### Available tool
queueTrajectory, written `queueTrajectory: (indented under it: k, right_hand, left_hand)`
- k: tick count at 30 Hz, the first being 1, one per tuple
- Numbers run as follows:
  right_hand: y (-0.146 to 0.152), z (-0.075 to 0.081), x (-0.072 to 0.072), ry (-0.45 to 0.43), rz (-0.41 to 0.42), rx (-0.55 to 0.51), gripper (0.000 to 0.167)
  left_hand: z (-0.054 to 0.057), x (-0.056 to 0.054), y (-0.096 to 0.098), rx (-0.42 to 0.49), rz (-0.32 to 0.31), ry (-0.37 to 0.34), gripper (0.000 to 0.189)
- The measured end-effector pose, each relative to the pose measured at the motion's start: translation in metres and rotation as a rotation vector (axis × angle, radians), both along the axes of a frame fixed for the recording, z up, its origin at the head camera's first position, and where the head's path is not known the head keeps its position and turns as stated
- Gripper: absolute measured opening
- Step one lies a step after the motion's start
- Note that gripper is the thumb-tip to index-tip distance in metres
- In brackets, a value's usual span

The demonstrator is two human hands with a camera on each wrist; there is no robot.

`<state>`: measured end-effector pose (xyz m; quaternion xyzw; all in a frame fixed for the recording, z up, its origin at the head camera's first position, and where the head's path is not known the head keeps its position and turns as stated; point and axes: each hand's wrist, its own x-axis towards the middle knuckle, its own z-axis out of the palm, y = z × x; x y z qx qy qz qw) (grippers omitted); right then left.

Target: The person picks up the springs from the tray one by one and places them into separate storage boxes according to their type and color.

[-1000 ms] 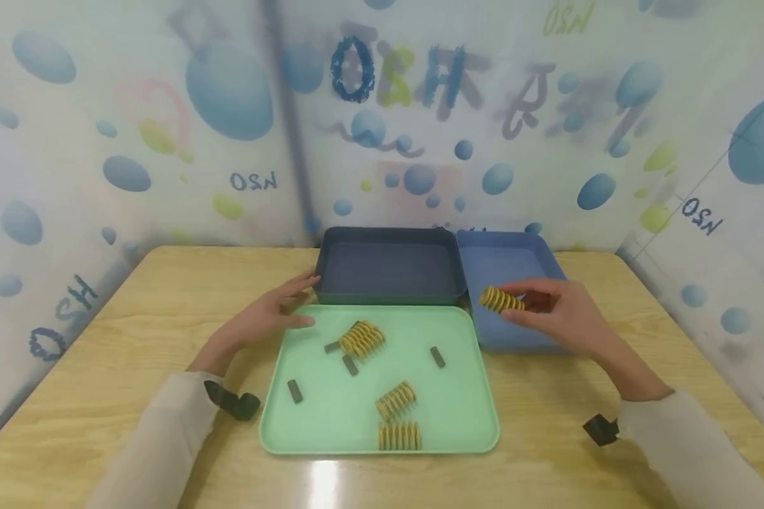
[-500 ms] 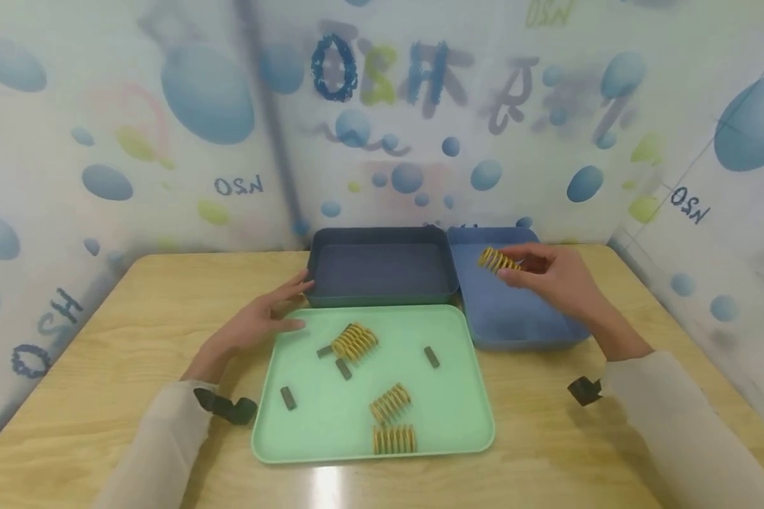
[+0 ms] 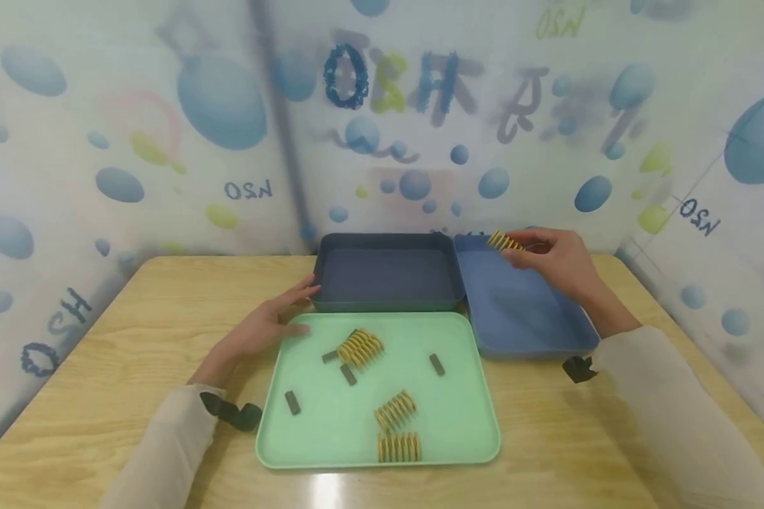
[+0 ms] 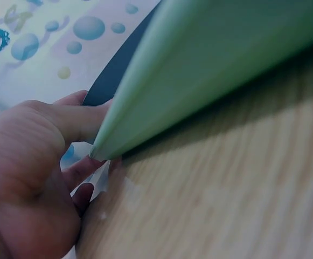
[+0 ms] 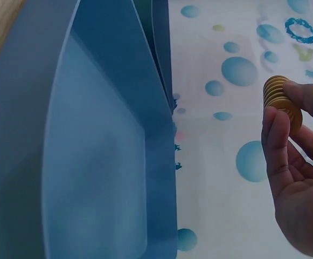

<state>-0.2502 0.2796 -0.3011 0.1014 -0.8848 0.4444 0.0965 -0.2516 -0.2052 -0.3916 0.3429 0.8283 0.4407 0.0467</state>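
Note:
My right hand (image 3: 557, 261) pinches a yellow coil spring (image 3: 504, 241) by one end, over the far part of the blue tray (image 3: 535, 352). In the right wrist view the spring (image 5: 277, 91) sits between thumb and fingertips, above the tray's wall. My left hand (image 3: 261, 329) lies with fingers extended at the left corner where the dark navy tray (image 3: 388, 305) meets the green tray (image 3: 382, 396). Its fingertips touch the navy tray's side, and the thumb is at the green tray's rim. In the left wrist view some fingers are hidden behind the green rim (image 4: 118, 124).
On the green tray lie more yellow springs, a group (image 3: 359, 348) at upper left, one (image 3: 395, 410) near the middle and one (image 3: 399, 447) at the front edge. Several small dark grey blocks (image 3: 436, 365) are scattered among them. A patterned wall (image 3: 414, 127) stands behind the table.
My right hand has carried the spring away from me, from the blue tray's near left side to above its far part. The left hand has stayed by the tray corner.

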Motion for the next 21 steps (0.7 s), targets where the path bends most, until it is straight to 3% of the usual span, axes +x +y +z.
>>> queueTrajectory:
  k: [6,11,21]
  right_hand:
    - [0.001,-0.009,-0.013,-0.035,-0.029,0.034,0.051]
    - [0.003,-0.017,-0.026,-0.068,-0.029,0.015,0.050]
    - [-0.001,-0.034,-0.047,-0.145,-0.049,0.037,0.048]
  left_hand:
    - [-0.011,-0.006,-0.005,-0.008,0.024,0.013,0.056]
    - [-0.012,-0.008,-0.006,0.030,0.005,-0.018,0.056]
    - [-0.011,-0.009,-0.006,0.032,0.011,-0.005,0.056]
